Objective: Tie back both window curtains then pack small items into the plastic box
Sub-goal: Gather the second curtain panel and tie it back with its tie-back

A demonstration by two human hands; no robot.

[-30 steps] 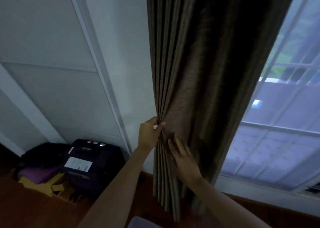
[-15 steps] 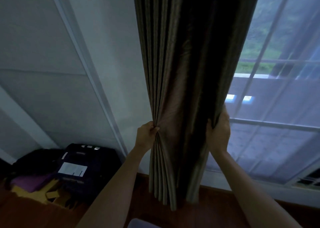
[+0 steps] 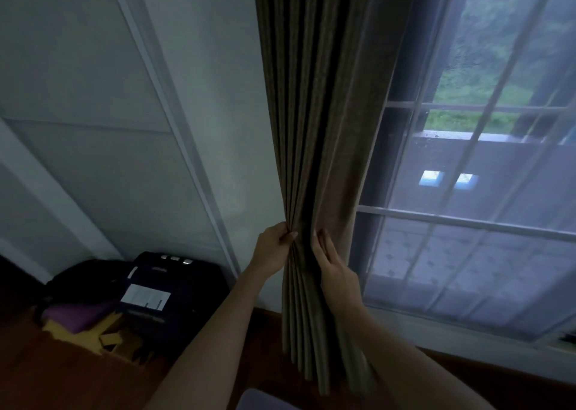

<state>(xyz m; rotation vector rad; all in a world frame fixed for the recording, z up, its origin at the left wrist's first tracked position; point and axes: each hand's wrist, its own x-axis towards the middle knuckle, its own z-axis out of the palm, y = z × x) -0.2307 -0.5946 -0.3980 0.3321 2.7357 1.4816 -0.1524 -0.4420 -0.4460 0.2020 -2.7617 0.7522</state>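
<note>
Curtain (image 3: pixel 324 113) vertical, pleats straight downward.

Place: a room in a home.
Evidence: long pleated curtain (image 3: pixel 321 129), gridded window (image 3: pixel 467 219), bags (image 3: pixel 193 285) piled on wooden floor (image 3: pixel 46 378).

Your curtain (image 3: pixel 324 113) is dark brown, heavy cloth, hanging upright in tight vertical pleats. It's bunched into one narrow column between the wall (image 3: pixel 218 129) on the left and the window (image 3: pixel 467 222) on the right. The pleats are packed closest on the left side; the right side shows a broader, flatter fold. Your left hand (image 3: pixel 274 247) pinches the left pleats low on the column. Your right hand (image 3: pixel 333 266) lies just beside it, fingers straight against the front folds. Below your hands the pleats fan out slightly and reach down close to the floor.
</note>
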